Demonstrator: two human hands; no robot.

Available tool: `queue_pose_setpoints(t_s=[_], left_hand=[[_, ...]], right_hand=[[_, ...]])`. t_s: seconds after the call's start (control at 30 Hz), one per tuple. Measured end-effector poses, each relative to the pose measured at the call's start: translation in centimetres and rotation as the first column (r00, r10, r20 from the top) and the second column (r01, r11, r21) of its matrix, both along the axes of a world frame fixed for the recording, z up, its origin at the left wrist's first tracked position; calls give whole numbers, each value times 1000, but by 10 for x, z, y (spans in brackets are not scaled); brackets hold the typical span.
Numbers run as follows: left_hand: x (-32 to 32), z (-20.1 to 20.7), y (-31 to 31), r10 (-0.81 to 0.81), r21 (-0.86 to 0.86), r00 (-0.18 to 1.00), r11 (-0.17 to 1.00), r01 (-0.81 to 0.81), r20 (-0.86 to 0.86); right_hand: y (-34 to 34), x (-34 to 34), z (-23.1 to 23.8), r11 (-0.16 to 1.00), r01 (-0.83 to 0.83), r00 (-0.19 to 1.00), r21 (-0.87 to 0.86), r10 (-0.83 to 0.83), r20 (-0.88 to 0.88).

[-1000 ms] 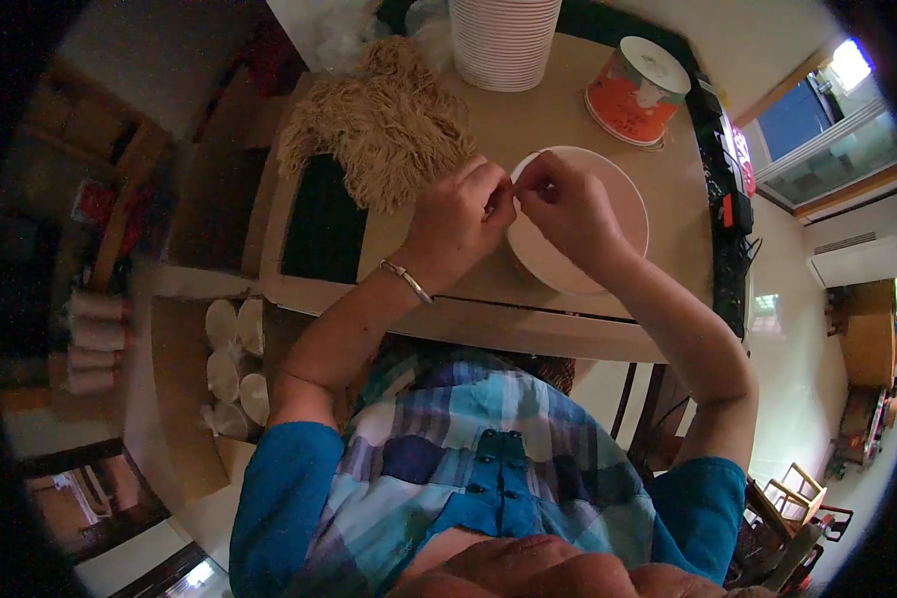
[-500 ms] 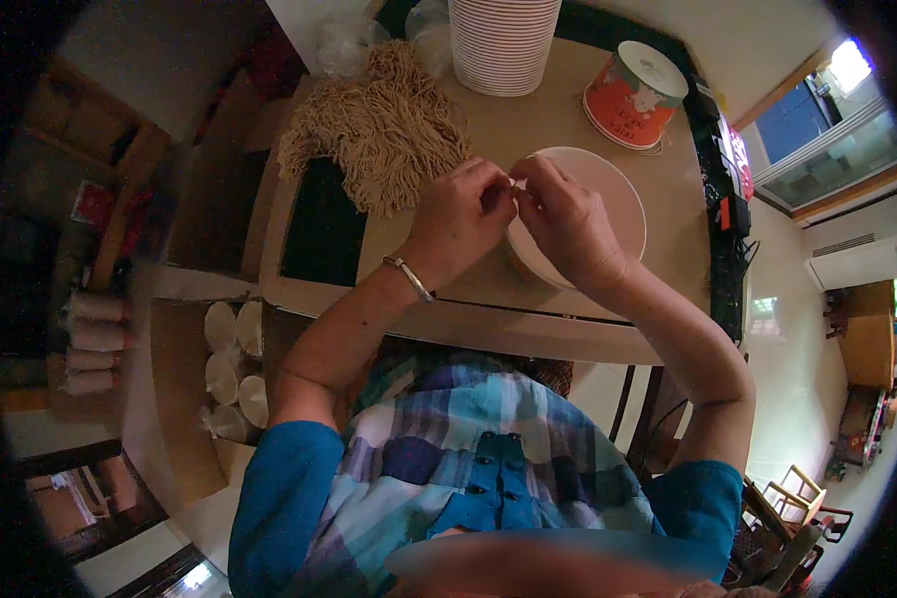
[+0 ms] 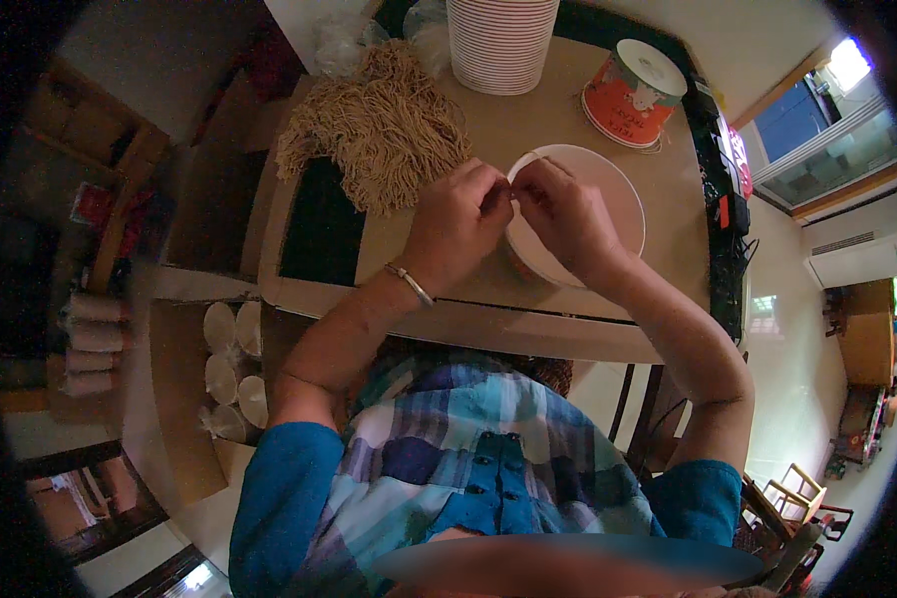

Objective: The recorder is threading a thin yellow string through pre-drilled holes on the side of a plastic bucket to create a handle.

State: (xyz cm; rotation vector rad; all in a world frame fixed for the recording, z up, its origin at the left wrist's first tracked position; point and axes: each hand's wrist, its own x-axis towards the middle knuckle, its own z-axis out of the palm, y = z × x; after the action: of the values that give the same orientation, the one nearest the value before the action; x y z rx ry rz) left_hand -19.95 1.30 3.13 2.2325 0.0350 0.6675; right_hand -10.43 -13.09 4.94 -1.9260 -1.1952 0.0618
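My left hand (image 3: 458,221) and right hand (image 3: 571,221) are pinched closed, can't tell on what; round tub (image 3: 613,204) sits under my right.

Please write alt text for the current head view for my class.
A person's left hand and right hand meet, pinched, near the left rim of a round open tub; anything between them is too small to make out. Beyond are tan cords, stacked white tubs and an orange-and-green tub.
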Motion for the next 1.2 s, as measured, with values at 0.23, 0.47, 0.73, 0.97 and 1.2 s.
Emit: queue_pose_setpoints(t_s=[0.23,0.47,0.73,0.97,1.2], left_hand=[[-1,-4,-6,25,-45,999,999,-23,29],[-1,-12,-2,6,-78,997,997,1,79],[-1,-4,4,-26,-122,999,992,29,20],[1,-2,7,-27,-175,999,984,30,24],[0,10,12,-122,-106,991,988,116,-46]], right_hand=[[-2,16,-7,998,-21,958,-53,5,-288],[-2,13,10,990,-63,771,-126,-32,-636],[-4,17,13,980,-142,711,-136,5,-703],[-2,12,8,989,-85,757,-123,-17,-653],[-1,20,-5,993,-62,821,-99,-6,-572]])
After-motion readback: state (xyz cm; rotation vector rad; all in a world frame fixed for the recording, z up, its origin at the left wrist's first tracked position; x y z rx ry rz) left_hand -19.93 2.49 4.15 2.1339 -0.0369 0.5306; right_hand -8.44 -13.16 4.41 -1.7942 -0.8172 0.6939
